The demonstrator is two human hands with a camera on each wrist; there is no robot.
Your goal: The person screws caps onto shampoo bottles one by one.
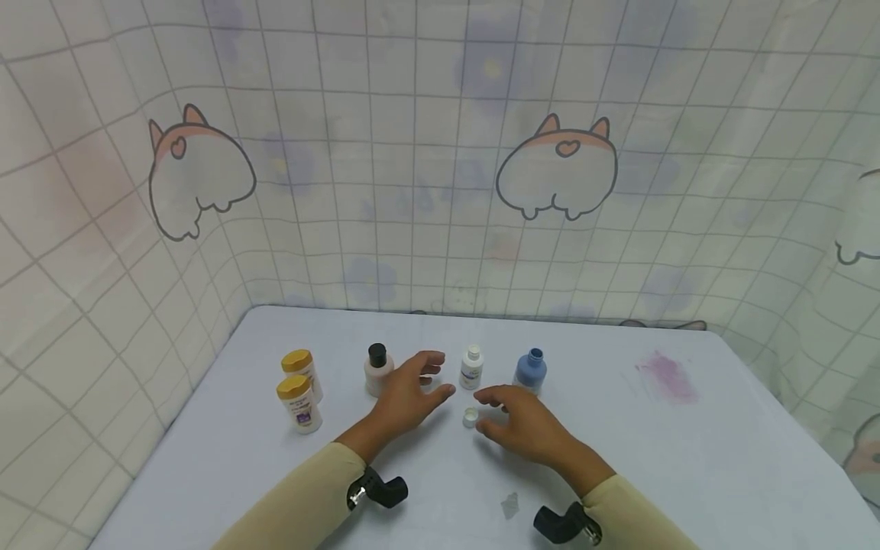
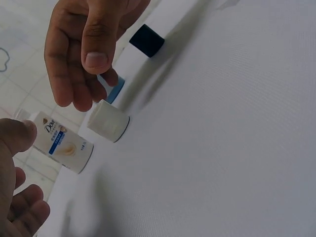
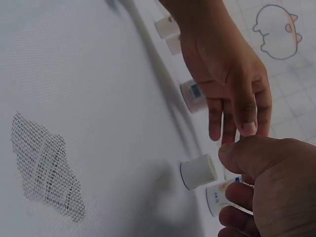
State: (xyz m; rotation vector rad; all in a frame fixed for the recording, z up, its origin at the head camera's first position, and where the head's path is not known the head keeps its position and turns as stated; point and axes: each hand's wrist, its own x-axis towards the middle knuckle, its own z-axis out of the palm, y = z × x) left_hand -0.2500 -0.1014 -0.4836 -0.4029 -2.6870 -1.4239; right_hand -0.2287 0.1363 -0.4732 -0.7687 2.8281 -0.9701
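Between the two hands: small white cap [image 1: 470,417], resting on the white table [image 1: 742,473], just in front of the white bottle.
Left hand [image 1: 410,393]: thumb and fingers apart, nothing held; in the head view it overlaps the pale pink bottle [image 1: 376,377], contact cannot be told.
Right hand [image 1: 519,424]: thumb and fingers parted, nothing gripped; thumb tip just beside the small white cap, contact not discernible.
White bottle [image 1: 471,368]: upright, white top; "Dove" legible on its label in the left wrist view.
Blue bottle [image 1: 530,370]: upright behind the right hand, lower part hidden.
Pale pink bottle, top: black cap [image 1: 376,354] on it.
Far left of table: front yellow-capped bottle [image 1: 300,409] and rear yellow-capped bottle [image 1: 311,372], both upright, the front one partly covering the rear.
Table marks: pink smear [image 1: 668,378] at right; grey patch [image 1: 510,505] near the right wrist.
Backdrop: gridded cloth [image 1: 440,114] with cartoon animal prints.
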